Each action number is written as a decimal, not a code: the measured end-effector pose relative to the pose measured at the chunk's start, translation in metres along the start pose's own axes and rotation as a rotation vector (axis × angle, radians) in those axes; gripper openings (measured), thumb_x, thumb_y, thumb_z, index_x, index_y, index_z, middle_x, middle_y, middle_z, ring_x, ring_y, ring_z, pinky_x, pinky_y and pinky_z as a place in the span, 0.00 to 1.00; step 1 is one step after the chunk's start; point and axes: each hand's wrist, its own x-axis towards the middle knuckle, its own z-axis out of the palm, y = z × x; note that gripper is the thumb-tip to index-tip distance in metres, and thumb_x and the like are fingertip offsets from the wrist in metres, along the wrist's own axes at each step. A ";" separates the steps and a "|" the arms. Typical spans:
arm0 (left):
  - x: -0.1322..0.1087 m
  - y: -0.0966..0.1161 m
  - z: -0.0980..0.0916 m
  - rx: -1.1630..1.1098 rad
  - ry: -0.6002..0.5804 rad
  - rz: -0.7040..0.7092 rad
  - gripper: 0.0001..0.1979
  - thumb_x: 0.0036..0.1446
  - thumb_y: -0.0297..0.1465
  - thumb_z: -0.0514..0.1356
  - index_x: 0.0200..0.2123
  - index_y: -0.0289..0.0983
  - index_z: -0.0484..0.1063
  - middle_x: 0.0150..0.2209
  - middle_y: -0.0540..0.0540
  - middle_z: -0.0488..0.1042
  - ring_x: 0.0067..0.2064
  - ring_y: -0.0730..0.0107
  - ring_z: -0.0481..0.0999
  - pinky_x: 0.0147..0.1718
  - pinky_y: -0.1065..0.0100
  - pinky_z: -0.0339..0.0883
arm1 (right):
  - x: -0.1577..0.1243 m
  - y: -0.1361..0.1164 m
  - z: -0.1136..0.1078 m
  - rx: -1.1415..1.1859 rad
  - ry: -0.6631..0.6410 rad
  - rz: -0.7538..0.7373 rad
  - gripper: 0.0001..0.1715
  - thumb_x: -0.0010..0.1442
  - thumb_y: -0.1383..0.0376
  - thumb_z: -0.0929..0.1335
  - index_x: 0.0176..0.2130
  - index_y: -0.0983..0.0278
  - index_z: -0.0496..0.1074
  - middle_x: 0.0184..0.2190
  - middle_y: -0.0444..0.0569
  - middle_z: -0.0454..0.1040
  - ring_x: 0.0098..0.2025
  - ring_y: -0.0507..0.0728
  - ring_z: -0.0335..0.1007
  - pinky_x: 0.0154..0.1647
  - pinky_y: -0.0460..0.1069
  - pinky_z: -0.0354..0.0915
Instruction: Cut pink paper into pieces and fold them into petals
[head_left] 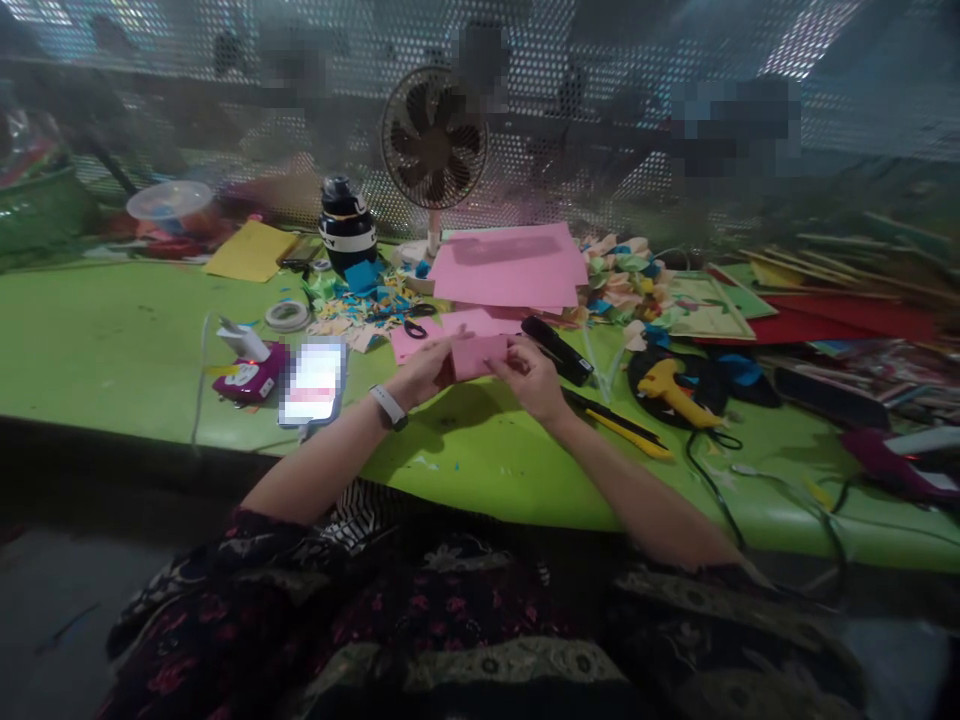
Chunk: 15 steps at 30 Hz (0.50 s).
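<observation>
Between my two hands is a small rectangle of pink paper (478,358), lifted a little above the green table (465,440). My left hand (426,370) grips its left edge, with a white band round the wrist. At the right edge, my right hand (531,375) pinches the same paper between thumb and fingers. More pink paper pieces (480,322) lie just behind it, with scissors (417,328) on the left; only their dark handles show clearly. A black stapler-like tool (556,350) rests beyond my right hand.
A yellow cutter (626,430) and a yellow-black glue gun (675,390) with its cord lie right. Left are a lit phone (313,385), purple power box (251,375) and tape roll (287,316). Behind stand a bottle (347,230), fan (435,140), pink sheets (510,265) and paper scraps (367,300).
</observation>
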 end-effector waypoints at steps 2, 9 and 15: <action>-0.003 -0.001 0.003 -0.001 -0.056 -0.007 0.19 0.65 0.47 0.65 0.44 0.36 0.80 0.45 0.38 0.84 0.49 0.55 0.83 0.47 0.60 0.79 | 0.001 -0.001 0.002 0.073 -0.006 0.080 0.34 0.53 0.32 0.72 0.29 0.60 0.70 0.45 0.54 0.77 0.42 0.60 0.75 0.48 0.58 0.75; -0.006 -0.010 0.005 0.163 -0.157 0.251 0.24 0.48 0.32 0.77 0.47 0.38 0.74 0.45 0.45 0.83 0.47 0.64 0.82 0.52 0.63 0.76 | 0.000 -0.004 0.003 0.133 0.001 0.170 0.35 0.48 0.33 0.75 0.30 0.59 0.67 0.30 0.45 0.72 0.34 0.57 0.71 0.40 0.55 0.73; -0.006 -0.012 0.006 0.237 -0.140 0.306 0.24 0.50 0.25 0.74 0.50 0.39 0.72 0.48 0.46 0.81 0.47 0.68 0.80 0.50 0.68 0.74 | 0.003 -0.004 0.000 0.204 0.079 0.218 0.35 0.50 0.32 0.73 0.36 0.58 0.68 0.29 0.43 0.68 0.30 0.54 0.63 0.30 0.50 0.64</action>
